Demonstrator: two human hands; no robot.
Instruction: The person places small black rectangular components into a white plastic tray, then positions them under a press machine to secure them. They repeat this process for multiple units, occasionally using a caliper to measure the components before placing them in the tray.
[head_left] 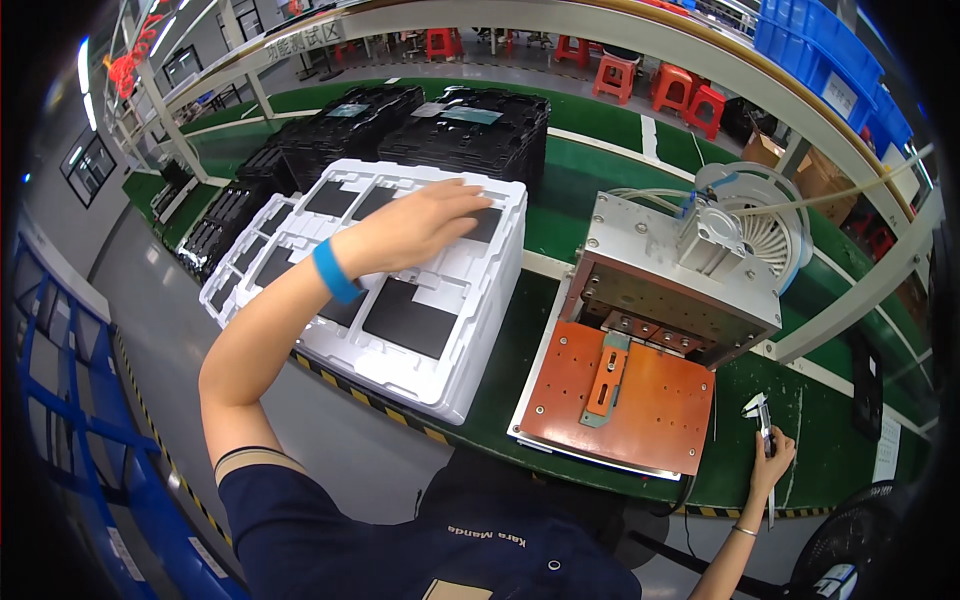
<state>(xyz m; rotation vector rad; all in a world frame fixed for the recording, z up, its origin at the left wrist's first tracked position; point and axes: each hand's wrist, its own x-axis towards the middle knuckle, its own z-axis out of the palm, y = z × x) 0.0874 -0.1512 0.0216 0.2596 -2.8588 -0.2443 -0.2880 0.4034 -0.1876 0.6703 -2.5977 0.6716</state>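
My left hand [425, 225] reaches over a stack of white plastic trays [470, 330], fingers stretched out above a dark flat panel [484, 224] in a far compartment. Whether the fingertips touch the panel I cannot tell. Other dark panels, such as a near one [410, 317], lie in the top tray's compartments. A blue band [334, 272] circles my left wrist. At the right, my right hand [772, 462] is closed around a caliper [766, 420], its metal jaws pointing away from me over the green bench.
A metal press fixture [680, 270] with an orange base plate [650, 410] stands between my hands. Black tray stacks [470, 140] sit behind the white ones. A black fan [850, 545] is at the lower right, and a white reel [770, 225] stands behind the fixture.
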